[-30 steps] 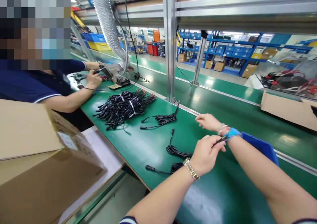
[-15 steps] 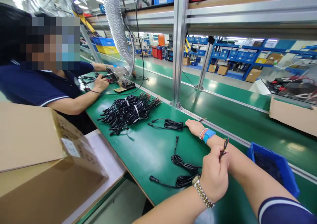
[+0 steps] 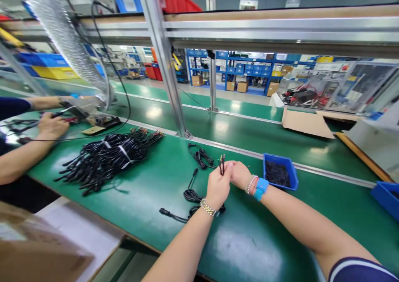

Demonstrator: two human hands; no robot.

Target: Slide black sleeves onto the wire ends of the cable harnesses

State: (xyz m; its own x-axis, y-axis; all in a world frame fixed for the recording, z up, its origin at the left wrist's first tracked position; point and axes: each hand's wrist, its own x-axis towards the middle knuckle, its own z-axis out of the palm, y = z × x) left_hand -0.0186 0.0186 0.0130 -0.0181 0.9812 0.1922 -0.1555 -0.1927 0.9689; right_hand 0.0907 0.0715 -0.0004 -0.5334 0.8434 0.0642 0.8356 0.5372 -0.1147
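Note:
My left hand (image 3: 219, 186), with a metal watch, is closed around black cable ends (image 3: 222, 165) whose bare coloured wire tips point up. My right hand (image 3: 239, 174), with a blue wristband, is closed right beside it, fingers touching or nearly so. From the far coil of black cable (image 3: 201, 155) a lead runs to my right hand, and a thin tip shows past it. The exact grip there is partly hidden. Two more coiled cables, one with a round connector (image 3: 165, 211), lie on the green bench by my left wrist, partly covered.
A tied bundle of black cables (image 3: 109, 157) lies to the left. Beyond it, a co-worker's hand (image 3: 52, 126) works beside a metal fixture under a foil duct (image 3: 65, 36). A blue bin (image 3: 280, 171) of small black pieces stands at right. A metal post (image 3: 165, 61) rises behind.
My view has turned right. My right hand has come back from the far cable to meet my left hand, which still holds cable ends. The far coil has been drawn nearer.

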